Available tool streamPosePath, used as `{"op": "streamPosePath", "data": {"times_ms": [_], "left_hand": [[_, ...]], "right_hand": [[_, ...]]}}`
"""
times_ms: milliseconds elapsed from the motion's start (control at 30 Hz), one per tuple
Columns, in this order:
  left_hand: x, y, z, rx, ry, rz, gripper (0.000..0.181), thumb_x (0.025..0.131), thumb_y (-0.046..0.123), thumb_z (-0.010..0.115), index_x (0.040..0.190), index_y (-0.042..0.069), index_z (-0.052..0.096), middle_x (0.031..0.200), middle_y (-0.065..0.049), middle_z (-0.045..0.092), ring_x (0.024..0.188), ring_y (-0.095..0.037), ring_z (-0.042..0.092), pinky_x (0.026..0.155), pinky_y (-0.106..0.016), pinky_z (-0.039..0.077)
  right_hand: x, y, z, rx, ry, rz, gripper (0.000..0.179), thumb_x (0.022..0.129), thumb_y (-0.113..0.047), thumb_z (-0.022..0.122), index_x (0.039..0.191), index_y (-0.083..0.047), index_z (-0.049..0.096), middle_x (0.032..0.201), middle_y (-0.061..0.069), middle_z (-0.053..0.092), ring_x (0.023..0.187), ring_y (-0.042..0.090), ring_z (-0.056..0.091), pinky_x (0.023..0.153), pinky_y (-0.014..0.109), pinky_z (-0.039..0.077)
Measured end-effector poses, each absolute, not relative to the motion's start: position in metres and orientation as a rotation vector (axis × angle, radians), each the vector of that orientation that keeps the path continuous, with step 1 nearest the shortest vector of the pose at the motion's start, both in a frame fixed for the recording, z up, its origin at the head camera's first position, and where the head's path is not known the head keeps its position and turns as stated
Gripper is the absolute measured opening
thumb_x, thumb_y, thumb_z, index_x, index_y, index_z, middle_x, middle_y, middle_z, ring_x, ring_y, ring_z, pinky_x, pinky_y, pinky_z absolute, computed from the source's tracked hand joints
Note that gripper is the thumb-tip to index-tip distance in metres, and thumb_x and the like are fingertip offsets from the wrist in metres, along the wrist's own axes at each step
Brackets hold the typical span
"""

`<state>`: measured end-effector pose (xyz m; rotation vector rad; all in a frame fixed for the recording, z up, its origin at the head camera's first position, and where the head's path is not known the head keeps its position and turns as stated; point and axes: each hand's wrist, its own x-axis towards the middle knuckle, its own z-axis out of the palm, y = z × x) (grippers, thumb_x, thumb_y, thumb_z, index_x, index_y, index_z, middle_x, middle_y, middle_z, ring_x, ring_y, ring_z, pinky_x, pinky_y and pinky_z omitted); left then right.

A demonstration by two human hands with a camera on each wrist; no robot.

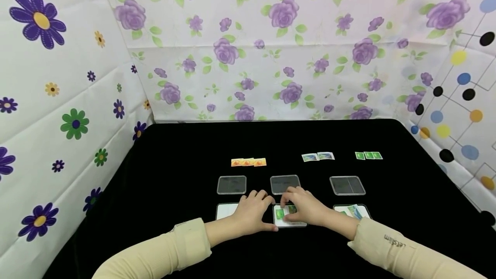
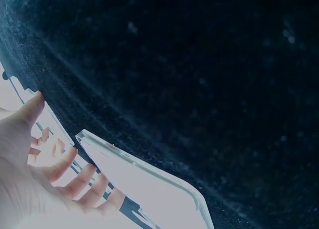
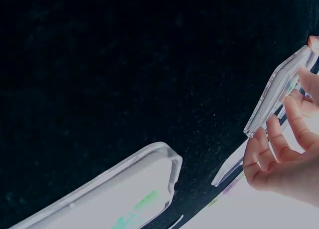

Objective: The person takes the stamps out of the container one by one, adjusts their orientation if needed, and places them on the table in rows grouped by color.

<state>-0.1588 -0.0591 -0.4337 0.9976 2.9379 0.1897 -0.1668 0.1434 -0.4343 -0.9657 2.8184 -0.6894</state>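
The middle clear case (image 1: 290,224) has a white inside with a small green card (image 1: 280,214) lying at its left. My right hand (image 1: 308,208) reaches into this case, thumb and index finger curled about a second, darker green card (image 1: 292,209). How firmly it is held is hard to see. At the case's left side, my left hand (image 1: 253,212) has its thumb by the near corner and its index finger by the far corner, fingers spread. In the right wrist view, the thumb (image 3: 308,82) is over the case (image 3: 274,92).
Another white-lined case (image 1: 226,211) lies left, partly behind my left hand. The right case (image 1: 352,210) contains green and blue cards. Three clear lids (image 1: 231,185) stand in a row beyond. Farther back lie orange cards (image 1: 248,162), blue cards (image 1: 317,156) and green cards (image 1: 369,155).
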Motion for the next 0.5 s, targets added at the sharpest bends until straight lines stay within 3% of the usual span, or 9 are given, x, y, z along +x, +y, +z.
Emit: {"op": "streamPosePath", "data": {"times_ms": [233,500], "left_hand": [[-0.1584,-0.0587,-0.4353,0.987,2.937,0.215,0.067,0.071,0.059,0.072,0.122,0.017,0.058,0.117,-0.001,0.056,0.104,-0.02,0.054,0.079,-0.043,0.05],[-0.1578,-0.0589,-0.4355,0.981,2.938,0.216,0.067,0.071,0.059,0.072,0.122,0.018,0.058,0.118,-0.001,0.056,0.105,-0.02,0.053,0.078,-0.042,0.049]], "right_hand": [[-0.1678,0.1403,-0.4346,-0.903,2.825,-0.73,0.024,0.071,-0.017,0.081,0.086,-0.016,0.062,0.099,0.001,0.059,0.088,0.016,0.047,0.071,0.032,0.033],[-0.1652,0.1374,-0.4367,-0.813,2.855,-0.763,0.027,0.069,-0.015,0.081,0.081,-0.017,0.058,0.091,-0.004,0.054,0.083,0.013,0.042,0.07,0.032,0.027]]}}
